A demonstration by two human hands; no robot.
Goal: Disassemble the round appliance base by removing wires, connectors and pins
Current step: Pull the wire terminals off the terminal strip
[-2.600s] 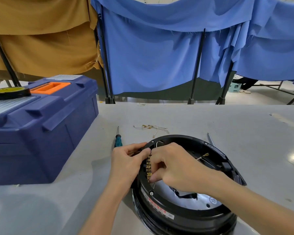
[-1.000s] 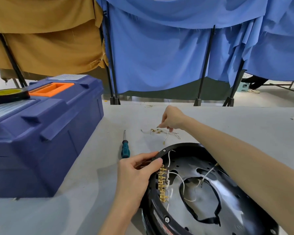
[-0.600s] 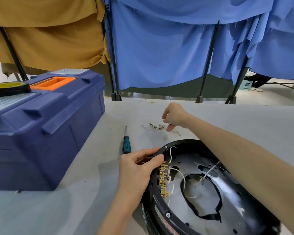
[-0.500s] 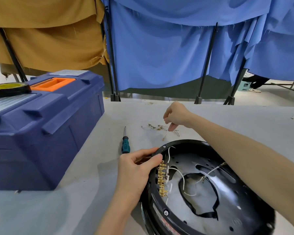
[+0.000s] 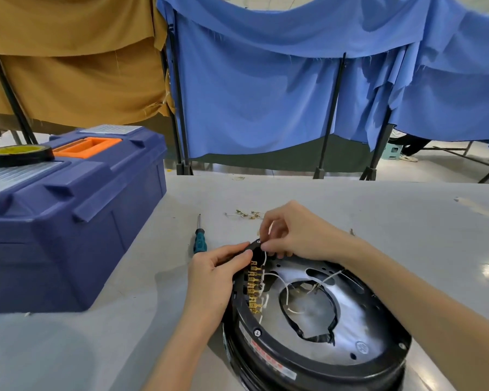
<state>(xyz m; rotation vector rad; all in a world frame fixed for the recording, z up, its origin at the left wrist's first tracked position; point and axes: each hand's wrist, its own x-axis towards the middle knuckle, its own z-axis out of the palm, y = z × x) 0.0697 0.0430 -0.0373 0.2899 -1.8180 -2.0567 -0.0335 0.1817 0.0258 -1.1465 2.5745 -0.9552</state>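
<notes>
No legible text on base label (image 5: 268, 359)

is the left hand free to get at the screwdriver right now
Probably yes: the screwdriver lies just beyond the left hand, nothing between them, but that hand must first let go of the base rim.

R hand (image 5: 291, 235) is off the pile of pulled wires (image 5: 246, 214) on the far table, where it sat approx 1 s ago w/ fingers down at the scraps. It's now back nearer, at the far-left rim of the round base (image 5: 294, 365). Its fingertips (image 5: 266, 245) now curl on the top end of a white wire (image 5: 265, 256), just above the brass terminal row (image 5: 255, 286). The pile now shows only its left part; the rest is hidden behind the hand.
</notes>
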